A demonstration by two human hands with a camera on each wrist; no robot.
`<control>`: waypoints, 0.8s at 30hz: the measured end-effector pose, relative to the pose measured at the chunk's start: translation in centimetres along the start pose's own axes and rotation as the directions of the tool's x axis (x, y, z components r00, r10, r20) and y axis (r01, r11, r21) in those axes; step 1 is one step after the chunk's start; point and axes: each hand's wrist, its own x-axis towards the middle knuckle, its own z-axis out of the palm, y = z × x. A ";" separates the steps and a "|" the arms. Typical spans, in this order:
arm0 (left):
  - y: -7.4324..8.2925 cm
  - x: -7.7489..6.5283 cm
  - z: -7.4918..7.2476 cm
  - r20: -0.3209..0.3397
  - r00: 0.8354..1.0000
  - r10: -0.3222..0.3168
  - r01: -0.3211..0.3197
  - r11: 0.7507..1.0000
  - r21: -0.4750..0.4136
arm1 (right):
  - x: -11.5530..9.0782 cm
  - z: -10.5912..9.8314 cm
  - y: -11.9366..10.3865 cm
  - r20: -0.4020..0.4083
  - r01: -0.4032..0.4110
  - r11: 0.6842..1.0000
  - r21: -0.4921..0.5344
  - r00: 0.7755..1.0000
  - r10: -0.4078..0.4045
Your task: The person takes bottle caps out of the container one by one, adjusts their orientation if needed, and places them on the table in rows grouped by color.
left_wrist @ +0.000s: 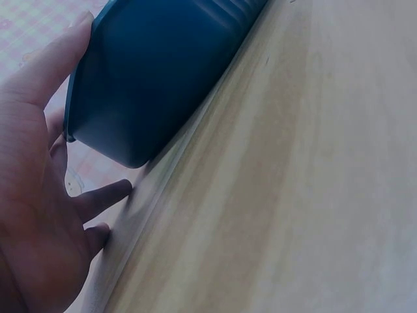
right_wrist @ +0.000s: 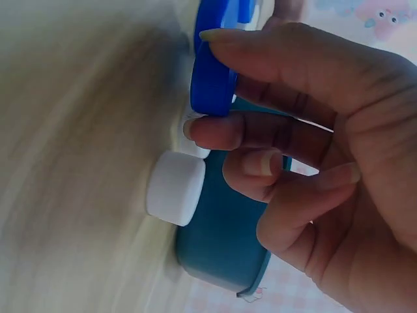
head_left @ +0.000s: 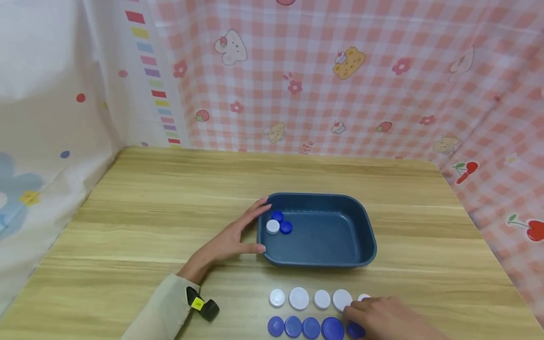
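My left hand (head_left: pixel 227 241) rests at the left end of a dark blue plastic bin (head_left: pixel 365 236), thumb and straight fingers touching its rim at spread points. In the left wrist view the thumb lies along the bin's outer edge. Inside the bin, at the left, are one white bottle cap (head_left: pixel 273 227) and two blue caps (head_left: pixel 286 227). With thumb and forefinger my right hand (head_left: pixel 388 318) pinches a blue bottle cap (right_wrist: pixel 214 85) by its edges, at the right end of the blue row. A white cap (right_wrist: pixel 176 189) stands beside the fingers.
In front of the bin lie a row of white caps (head_left: pixel 299 298) and, nearer, a row of blue caps (head_left: pixel 311 327). The wooden table (head_left: pixel 170 189) meets a pink checked cloth (head_left: pixel 314 94) at the back and side cloths left and right.
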 end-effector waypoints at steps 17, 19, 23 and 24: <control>-1.8 0.1 0.2 -0.010 1.000 0.015 -0.015 0.999 0.034 | 0.3 0.9 -0.1 0.109 -0.123 0.991 0.047 0.987 0.117; -1.2 0.0 0.2 -0.011 1.000 0.009 -0.008 1.000 0.025 | 0.3 0.8 0.0 0.124 -0.140 0.988 0.066 0.984 0.131; 0.5 -0.2 -0.2 -0.005 1.000 0.001 -0.001 1.000 -0.002 | 0.2 0.9 0.1 0.135 -0.155 0.984 0.082 0.980 0.143; 0.9 -0.2 -0.3 -0.004 1.000 -0.003 0.003 1.000 -0.005 | 0.2 1.0 0.1 0.128 -0.148 0.986 0.075 0.982 0.138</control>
